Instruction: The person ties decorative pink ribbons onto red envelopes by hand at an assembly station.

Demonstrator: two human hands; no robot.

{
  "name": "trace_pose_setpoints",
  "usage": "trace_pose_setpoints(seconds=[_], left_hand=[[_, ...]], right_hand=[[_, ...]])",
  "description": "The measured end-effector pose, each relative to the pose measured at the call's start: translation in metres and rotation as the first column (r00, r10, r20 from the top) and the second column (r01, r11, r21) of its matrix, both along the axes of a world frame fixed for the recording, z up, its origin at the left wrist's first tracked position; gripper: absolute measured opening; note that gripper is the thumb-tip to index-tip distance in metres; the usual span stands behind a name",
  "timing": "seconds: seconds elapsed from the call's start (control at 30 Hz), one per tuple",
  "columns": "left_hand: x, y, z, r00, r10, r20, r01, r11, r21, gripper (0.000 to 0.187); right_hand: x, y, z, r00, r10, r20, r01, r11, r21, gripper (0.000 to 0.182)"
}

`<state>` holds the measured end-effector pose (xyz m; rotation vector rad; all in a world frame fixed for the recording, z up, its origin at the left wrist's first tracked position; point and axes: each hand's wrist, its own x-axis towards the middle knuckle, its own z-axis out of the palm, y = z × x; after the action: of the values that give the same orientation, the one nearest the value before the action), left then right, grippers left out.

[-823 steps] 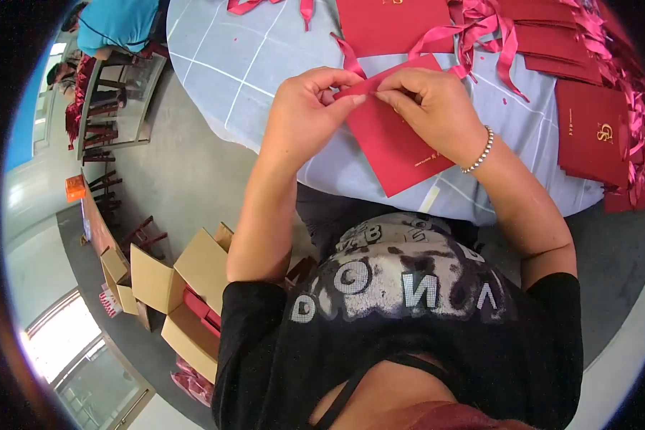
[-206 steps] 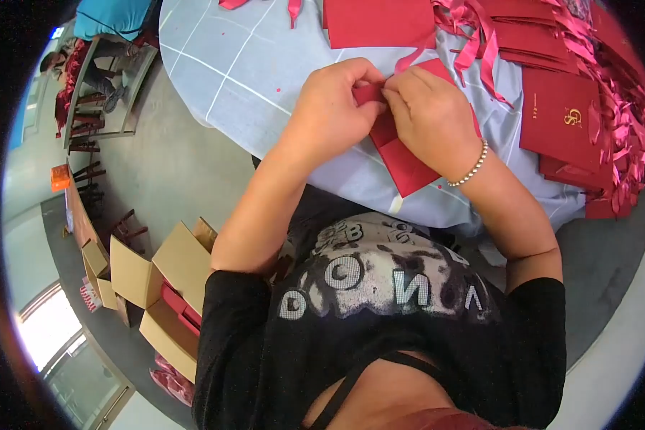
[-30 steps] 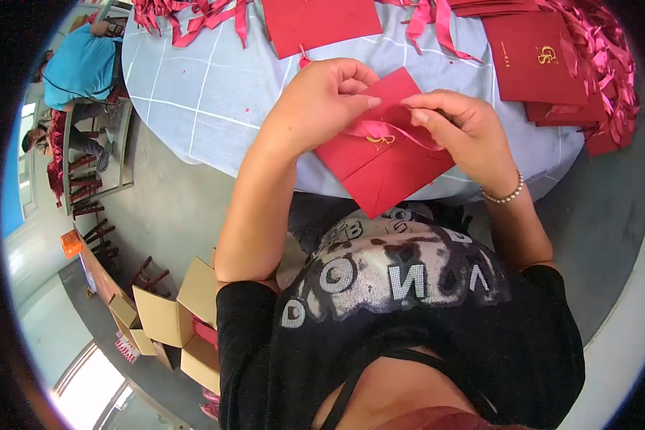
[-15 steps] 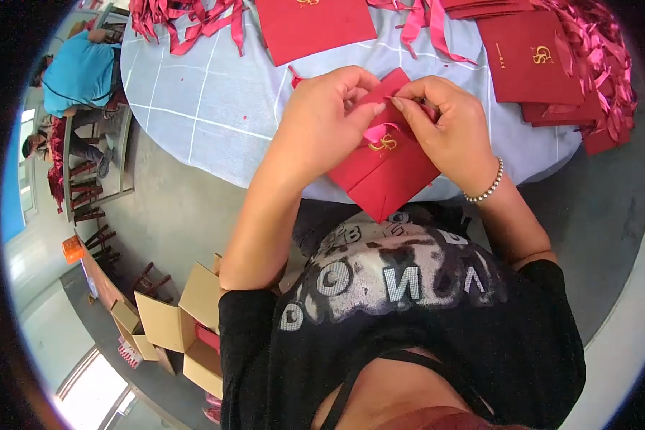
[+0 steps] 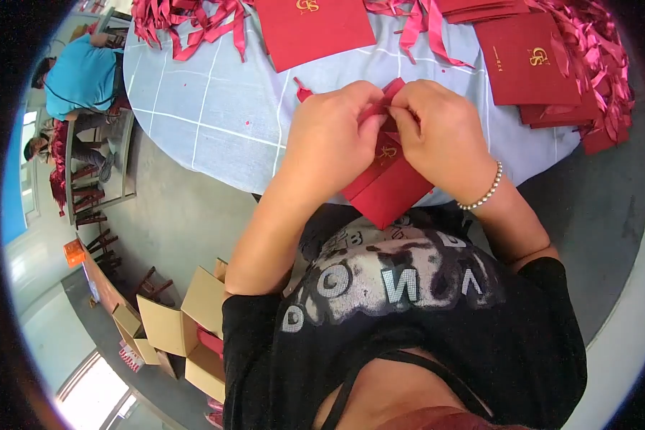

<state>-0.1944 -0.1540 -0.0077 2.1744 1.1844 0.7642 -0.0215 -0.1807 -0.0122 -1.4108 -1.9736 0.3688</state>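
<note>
A red paper bag (image 5: pixel 387 197) with a gold logo lies at the table's near edge, tilted, its lower corner toward my shirt. My left hand (image 5: pixel 333 136) is closed in a pinch at the bag's upper part, on a dark pink ribbon. Opposite it, fingertips almost touching, my right hand (image 5: pixel 444 136) pinches at the same ribbon; the exact spot is partly hidden by the fingers. A ribbon end (image 5: pixel 303 90) sticks out beyond my left knuckles. A beaded bracelet (image 5: pixel 489 190) circles my right wrist.
A flat red bag (image 5: pixel 315 36) lies ahead on the blue checked tablecloth (image 5: pixel 215 107). Stacked red bags (image 5: pixel 530 61) and heaped ribbons (image 5: pixel 598 64) are at right, more ribbons (image 5: pixel 186 25) at far left. Open cardboard boxes (image 5: pixel 168 322) stand on the floor; a person in blue (image 5: pixel 82 75) sits beyond.
Both hands have turned inward and drawn together over the bag's upper part, covering more of it and its logo. The pink ribbon loop that lay over the logo no longer shows there.
</note>
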Motion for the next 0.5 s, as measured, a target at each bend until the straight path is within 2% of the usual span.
trace_pose_setpoints(seconds=[0.1, 0.13, 0.2, 0.23, 0.3, 0.37, 0.4, 0.43, 0.5], left_hand=[[0.003, -0.001, -0.001, 0.999, -0.009, -0.031, 0.009, 1.000, 0.020, 0.018], [0.003, -0.001, -0.003, 1.000, 0.003, 0.029, -0.001, 0.998, -0.055, 0.017], [-0.001, 0.002, -0.007, 0.988, 0.037, 0.150, -0.008, 0.982, -0.188, 0.017], [-0.002, 0.006, -0.004, 0.991, 0.023, 0.134, 0.007, 0.975, -0.224, 0.018], [-0.008, 0.006, 0.003, 0.995, 0.002, 0.097, 0.027, 0.956, -0.294, 0.020], [-0.007, 0.009, 0.004, 0.995, -0.050, 0.089, 0.073, 0.960, -0.272, 0.021], [-0.006, 0.008, -0.003, 0.994, -0.077, 0.072, 0.084, 0.990, -0.111, 0.023], [-0.003, 0.009, -0.001, 0.999, -0.046, 0.012, 0.047, 0.974, -0.220, 0.023], [-0.002, 0.008, 0.002, 1.000, 0.006, -0.001, -0.006, 0.994, -0.109, 0.023]], right_hand=[[-0.006, -0.002, 0.000, 0.997, -0.027, 0.070, 0.027, 1.000, 0.003, 0.011], [-0.007, -0.002, 0.000, 0.995, -0.037, 0.094, 0.037, 0.999, 0.011, 0.012], [-0.003, -0.001, -0.005, 0.999, 0.005, -0.034, -0.005, 1.000, -0.020, 0.013], [0.000, 0.003, -0.004, 0.995, 0.031, -0.094, -0.033, 0.999, -0.016, 0.014], [0.005, 0.004, 0.007, 0.996, 0.021, -0.092, -0.029, 0.996, -0.083, 0.015], [0.012, 0.000, 0.010, 0.997, 0.035, -0.064, -0.042, 0.992, -0.117, 0.014], [0.013, 0.001, 0.007, 0.997, 0.063, -0.043, -0.067, 0.992, -0.104, 0.013], [0.014, 0.004, 0.010, 0.996, 0.062, -0.068, -0.069, 0.992, -0.104, 0.012], [0.013, 0.005, 0.008, 0.992, 0.070, -0.102, -0.081, 0.991, -0.107, 0.011]])
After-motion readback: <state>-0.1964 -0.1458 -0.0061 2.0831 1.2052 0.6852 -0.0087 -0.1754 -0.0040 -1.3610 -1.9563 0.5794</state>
